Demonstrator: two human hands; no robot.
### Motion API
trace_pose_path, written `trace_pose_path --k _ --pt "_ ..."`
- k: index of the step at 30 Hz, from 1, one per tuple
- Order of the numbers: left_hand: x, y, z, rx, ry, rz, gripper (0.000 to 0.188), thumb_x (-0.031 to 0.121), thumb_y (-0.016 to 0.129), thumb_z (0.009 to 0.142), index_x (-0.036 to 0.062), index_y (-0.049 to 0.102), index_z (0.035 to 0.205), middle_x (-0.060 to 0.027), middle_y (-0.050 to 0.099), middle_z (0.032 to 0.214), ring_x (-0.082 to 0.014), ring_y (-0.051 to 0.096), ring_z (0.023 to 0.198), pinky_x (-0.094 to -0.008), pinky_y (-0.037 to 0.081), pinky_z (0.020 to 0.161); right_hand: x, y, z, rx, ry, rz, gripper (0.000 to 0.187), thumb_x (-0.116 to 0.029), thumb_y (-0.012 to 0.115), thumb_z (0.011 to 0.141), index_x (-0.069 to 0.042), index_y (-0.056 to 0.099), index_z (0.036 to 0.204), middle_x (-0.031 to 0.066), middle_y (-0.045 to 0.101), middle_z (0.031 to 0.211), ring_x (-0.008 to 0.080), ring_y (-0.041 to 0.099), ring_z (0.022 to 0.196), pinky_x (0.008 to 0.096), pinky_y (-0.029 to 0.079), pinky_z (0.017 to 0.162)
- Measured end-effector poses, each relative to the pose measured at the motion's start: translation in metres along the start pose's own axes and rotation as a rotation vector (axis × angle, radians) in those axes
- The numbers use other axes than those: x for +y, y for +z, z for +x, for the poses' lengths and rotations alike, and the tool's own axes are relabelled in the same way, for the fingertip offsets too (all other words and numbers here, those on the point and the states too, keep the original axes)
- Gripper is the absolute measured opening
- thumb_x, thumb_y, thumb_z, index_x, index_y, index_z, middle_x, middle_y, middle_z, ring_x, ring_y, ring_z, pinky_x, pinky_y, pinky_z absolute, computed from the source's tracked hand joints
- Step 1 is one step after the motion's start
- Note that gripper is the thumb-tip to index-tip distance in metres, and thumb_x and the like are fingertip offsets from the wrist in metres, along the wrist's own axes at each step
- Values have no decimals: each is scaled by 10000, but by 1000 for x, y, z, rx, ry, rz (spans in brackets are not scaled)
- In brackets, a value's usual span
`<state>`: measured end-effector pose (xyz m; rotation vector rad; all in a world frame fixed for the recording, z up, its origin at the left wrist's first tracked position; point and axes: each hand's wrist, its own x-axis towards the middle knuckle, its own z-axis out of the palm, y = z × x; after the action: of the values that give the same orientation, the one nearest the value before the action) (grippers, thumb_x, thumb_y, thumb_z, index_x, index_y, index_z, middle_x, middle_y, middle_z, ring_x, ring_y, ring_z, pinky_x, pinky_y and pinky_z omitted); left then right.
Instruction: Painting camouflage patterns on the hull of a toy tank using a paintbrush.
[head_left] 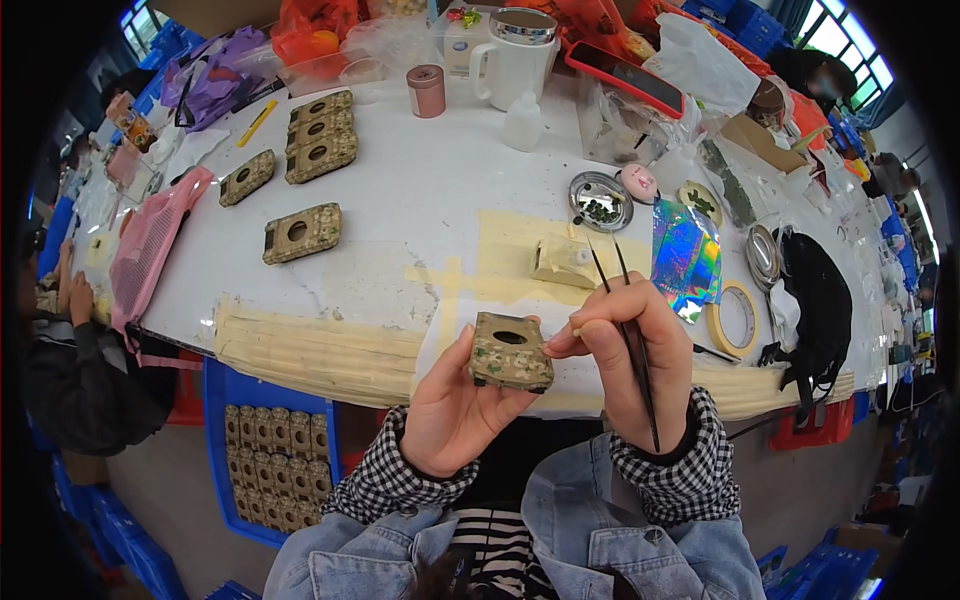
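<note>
My left hand (pixel 437 415) holds a camouflage-painted toy tank hull (pixel 512 372), tilted toward me, with a round hole in its top. Beside the hull's right edge is my right hand (pixel 655 335), its thumb and forefinger pinched together by the hull; a tiny pale bit seems to show there. Black tweezers (pixel 642 385) rest in that same hand, tips pointing away from me. Just beyond lies a small block wrapped in pale tape (pixel 563 262). Farther off, a round metal dish (pixel 627 190) contains small dark green pieces.
More camouflage hulls (pixel 303 233) lie at the table's left. A blue crate (pixel 213 410) of similar parts sits below the table edge. To the right are holographic film (pixel 686 255), a tape roll (pixel 752 318) and a black bag (pixel 815 300). A white mug (pixel 510 75) stands at the back.
</note>
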<state>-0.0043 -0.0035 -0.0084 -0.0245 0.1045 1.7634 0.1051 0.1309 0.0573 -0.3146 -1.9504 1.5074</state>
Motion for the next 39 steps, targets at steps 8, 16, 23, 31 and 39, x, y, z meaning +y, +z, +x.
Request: trace_pose_path --k 8,16,23,31,39 --pt "0 2 0 -2 1 -17 512 347 274 1020 -32 332 1360 -180 496 1278 -281 542 1159 -381 506 960 -2 -1 1 -21 12 24 26 -14 550 910 10 555 901 75 565 818 123 580 725 230 485 660" --pt "0 1 -1 -17 7 -30 513 345 266 1021 -33 331 1360 -184 496 1278 -284 542 1158 -380 507 957 -3 -2 2 -57 28 51 40 -12 528 923 27 535 918 85 548 848 124 612 756 233 514 683" --pt "1 -5 0 -66 -19 -116 507 358 310 1011 -40 364 1320 -232 472 1298 -343 521 1165 -419 455 1018 -4 -2 3 -67 59 101 65 -33 503 942 31 518 939 84 565 846 126 625 783 247 526 726" --pt "2 2 0 27 11 11 528 335 261 1020 -41 267 1390 -212 420 1350 -309 478 1228 -399 503 968 -2 -13 14 182 28 44 73 -56 514 948 16 518 939 42 574 800 101 594 755 243 501 699" --pt "6 -2 -2 -115 91 -118 676 369 348 993 -55 57 1433 -319 377 1297 -371 489 1153 -392 476 998 30 -32 43 247 -369 -821 110 2 677 769 -22 600 844 113 554 744 274 549 660 322 440 593"
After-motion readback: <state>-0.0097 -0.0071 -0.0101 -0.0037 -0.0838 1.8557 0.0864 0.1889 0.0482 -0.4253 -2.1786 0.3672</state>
